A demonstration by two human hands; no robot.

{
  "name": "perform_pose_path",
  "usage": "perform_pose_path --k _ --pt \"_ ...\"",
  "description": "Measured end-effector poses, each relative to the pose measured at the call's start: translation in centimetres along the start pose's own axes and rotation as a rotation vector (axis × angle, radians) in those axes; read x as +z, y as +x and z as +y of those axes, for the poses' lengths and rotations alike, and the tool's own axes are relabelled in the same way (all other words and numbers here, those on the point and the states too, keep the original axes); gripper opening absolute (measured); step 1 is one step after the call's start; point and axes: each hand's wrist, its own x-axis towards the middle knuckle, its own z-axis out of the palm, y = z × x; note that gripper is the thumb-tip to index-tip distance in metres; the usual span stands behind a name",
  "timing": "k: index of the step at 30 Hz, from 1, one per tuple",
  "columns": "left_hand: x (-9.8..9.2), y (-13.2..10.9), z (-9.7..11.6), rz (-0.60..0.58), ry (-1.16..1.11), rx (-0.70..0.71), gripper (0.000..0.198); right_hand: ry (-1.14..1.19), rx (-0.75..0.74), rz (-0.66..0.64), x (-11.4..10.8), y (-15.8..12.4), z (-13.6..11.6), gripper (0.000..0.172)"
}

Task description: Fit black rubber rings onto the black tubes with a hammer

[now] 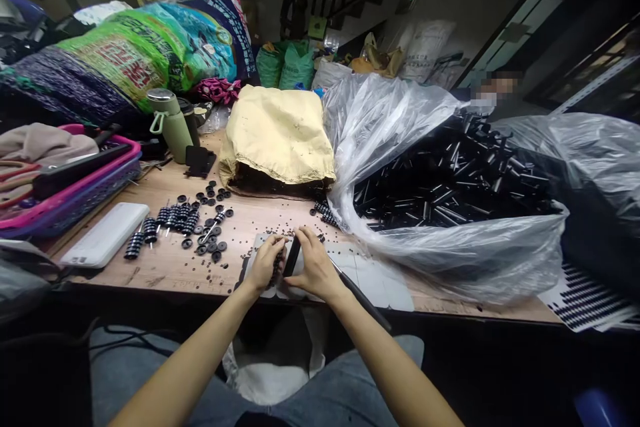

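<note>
My left hand (267,264) is curled around a black ribbed piece (277,268), mostly hidden by the fingers. Close beside it, my right hand (316,265) grips a black tube-like piece (292,256) between thumb and fingers, upright over the grey sheet (350,263). A long dark rod (361,295) runs from beneath the right hand toward the table's front edge. To the left lie loose black round discs (213,240) and several stacks of black discs on metal pins (173,217). Tiny black rings are scattered around the hands.
An open clear plastic bag (400,240) full of black tubular parts (450,177) fills the right side. A yellowish paper sack (280,133) stands at the back. Leftward are a white flat box (106,235), a green flask (171,123) and a pink basket (133,147).
</note>
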Motion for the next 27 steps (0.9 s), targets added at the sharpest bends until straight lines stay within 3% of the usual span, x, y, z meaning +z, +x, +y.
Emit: perform_pose_path --k 5,12,19,22,27 --pt "0.0 -0.8 0.8 -0.034 -0.069 -0.064 0.045 0.174 -0.033 0.020 0.0 -1.1 -0.6 0.117" --pt "1.9 -1.6 2.4 0.092 -0.195 -0.125 0.025 0.251 -0.174 -0.016 -1.2 -1.3 -2.4 0.107" --pt "2.5 -1.5 2.7 0.058 -0.136 -0.278 0.025 0.262 -0.034 -0.045 -0.6 -1.3 -2.5 0.104" --pt "2.0 -1.4 1.3 0.023 0.136 -0.115 0.030 0.217 0.014 -0.019 0.7 -1.4 -2.3 0.102" --pt "1.2 -2.0 -2.2 0.029 0.981 0.495 0.039 -0.010 0.064 0.036 2.4 -2.3 -0.7 0.084"
